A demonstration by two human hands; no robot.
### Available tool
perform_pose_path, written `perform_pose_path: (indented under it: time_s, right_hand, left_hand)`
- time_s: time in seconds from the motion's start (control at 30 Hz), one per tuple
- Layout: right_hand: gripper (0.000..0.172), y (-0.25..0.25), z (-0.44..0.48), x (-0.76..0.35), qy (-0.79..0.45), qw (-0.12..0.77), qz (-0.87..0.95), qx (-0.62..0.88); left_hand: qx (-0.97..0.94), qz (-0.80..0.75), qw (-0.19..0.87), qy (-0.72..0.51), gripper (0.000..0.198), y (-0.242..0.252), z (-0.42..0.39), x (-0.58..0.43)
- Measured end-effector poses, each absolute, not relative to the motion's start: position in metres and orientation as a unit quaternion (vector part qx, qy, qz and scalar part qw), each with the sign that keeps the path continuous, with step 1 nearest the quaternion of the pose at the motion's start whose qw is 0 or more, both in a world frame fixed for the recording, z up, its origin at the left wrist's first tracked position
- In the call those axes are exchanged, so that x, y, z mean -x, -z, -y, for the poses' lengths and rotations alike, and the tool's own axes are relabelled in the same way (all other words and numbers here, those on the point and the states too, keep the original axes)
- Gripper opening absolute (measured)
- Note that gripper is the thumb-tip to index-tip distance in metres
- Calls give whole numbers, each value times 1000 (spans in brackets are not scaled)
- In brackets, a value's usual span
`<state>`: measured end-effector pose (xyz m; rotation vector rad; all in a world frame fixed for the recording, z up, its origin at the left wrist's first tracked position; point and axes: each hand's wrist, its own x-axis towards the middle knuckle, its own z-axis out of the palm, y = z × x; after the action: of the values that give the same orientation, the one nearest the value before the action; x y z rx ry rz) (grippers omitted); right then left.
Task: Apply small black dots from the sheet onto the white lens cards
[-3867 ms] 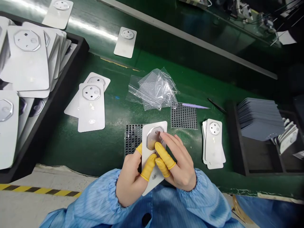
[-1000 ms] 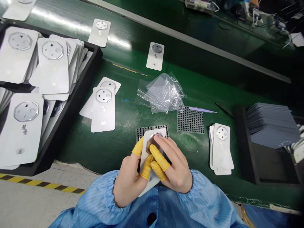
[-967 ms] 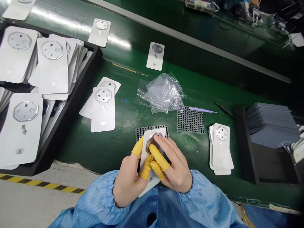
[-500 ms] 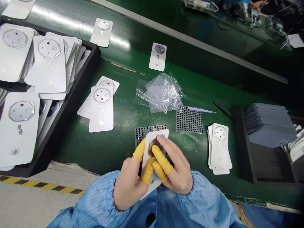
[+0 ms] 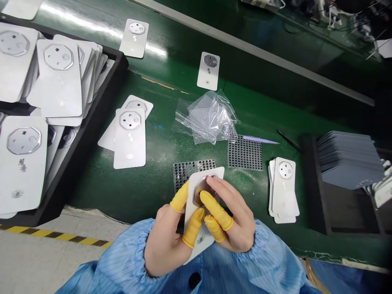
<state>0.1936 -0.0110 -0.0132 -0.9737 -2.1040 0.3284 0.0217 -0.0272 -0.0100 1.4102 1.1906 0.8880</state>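
Note:
A white rectangular panel [image 5: 197, 245] with rounded corners and a shiny octagonal inset is held tilted at the front of the bench. My left hand [image 5: 171, 237] is closed around its left side, with the thumb across its face; the thumb and a finger wear yellow finger cots. My right hand [image 5: 231, 216] is closed against the panel's right part, its fingertips on the octagonal inset and two fingers in yellow cots. Whether a small piece sits under those fingertips is hidden. Partly behind the panel lies a sheet of small black dots [image 5: 180, 175].
A second dot sheet [image 5: 245, 155] lies under purple tweezers [image 5: 260, 140], near clear plastic bags [image 5: 211, 118]. Loose panels [image 5: 130, 143] lie left, and a stack [image 5: 284, 192] lies right. A black tray [image 5: 113, 94] of panels stands left; another [image 5: 312, 204] holds grey plates [image 5: 349, 163].
The panel and both hands have shifted slightly. My right thumb has drawn a little away from my left thumb, showing more of the panel's face. The camera view has also shifted a little.

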Motion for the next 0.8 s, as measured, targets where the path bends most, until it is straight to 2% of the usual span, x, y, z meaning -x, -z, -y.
perform_pose_path:
  time_s: [0.4, 0.57, 0.7, 0.8]
  right_hand:
    - [40, 10, 11, -192, -116, 449, 805, 371]
    - [36, 3, 11, -193, -117, 380, 836, 377]
    - [40, 5, 12, -193, -112, 349, 849, 380]
    - [44, 11, 11, -195, -128, 356, 844, 380]
  left_hand:
    - [-614, -458, 488, -419, 66, 2, 24, -26]
    - [-636, -489, 450, -392, 64, 8, 27, -23]
    - [-670, -499, 395, -382, 58, 13, 26, -19]
    - [-665, -485, 420, -381, 61, 14, 21, -20]
